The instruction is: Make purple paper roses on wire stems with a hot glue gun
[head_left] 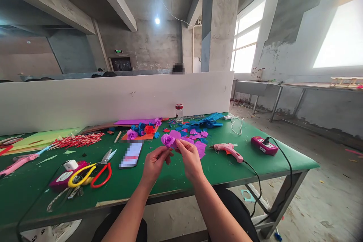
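Note:
A purple paper rose (168, 140) is held up over the table's front half, between both hands. My left hand (156, 159) pinches it from below, fingers closed at its base. At its right side, my right hand (189, 155) grips a purple paper petal (175, 134) between thumb and fingers; the petal touches the rose. Loose purple petals (200, 148) lie on the table just behind my right hand. To the right rests a pink glue gun (229, 151) with its cord running off the table edge. Behind my left hand sit finished paper roses (149, 129) in red, blue and purple.
The green table (170, 177) also holds scissors (99, 170), a phone (131, 155), a glass jar (179, 113), blue crepe paper (208, 121), red-and-white strips (78, 140) and a maroon power socket (264, 146). A white partition (113, 98) stands along the back edge.

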### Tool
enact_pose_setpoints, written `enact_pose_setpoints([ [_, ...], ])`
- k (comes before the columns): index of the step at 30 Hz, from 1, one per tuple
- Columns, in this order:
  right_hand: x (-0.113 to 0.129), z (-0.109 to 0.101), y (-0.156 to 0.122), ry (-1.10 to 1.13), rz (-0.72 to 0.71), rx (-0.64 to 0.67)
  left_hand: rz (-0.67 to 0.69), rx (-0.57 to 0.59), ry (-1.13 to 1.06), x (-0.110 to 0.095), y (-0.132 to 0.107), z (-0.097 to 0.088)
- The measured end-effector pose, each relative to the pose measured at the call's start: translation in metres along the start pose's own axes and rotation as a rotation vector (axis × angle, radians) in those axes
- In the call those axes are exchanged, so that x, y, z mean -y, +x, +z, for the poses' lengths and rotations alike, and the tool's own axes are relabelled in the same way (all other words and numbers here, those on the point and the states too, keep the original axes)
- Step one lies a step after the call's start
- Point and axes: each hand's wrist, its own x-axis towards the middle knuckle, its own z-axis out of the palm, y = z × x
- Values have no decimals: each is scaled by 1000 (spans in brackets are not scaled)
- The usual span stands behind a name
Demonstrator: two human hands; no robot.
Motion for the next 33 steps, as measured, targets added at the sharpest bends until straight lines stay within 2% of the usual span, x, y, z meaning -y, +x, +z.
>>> enact_pose_setpoints([
  [17,2,2,-2,80,3,46,12,3,2,2,0,0],
  [33,1,0,-1,19,-20,18,17,11,25,0,-1,1],
])
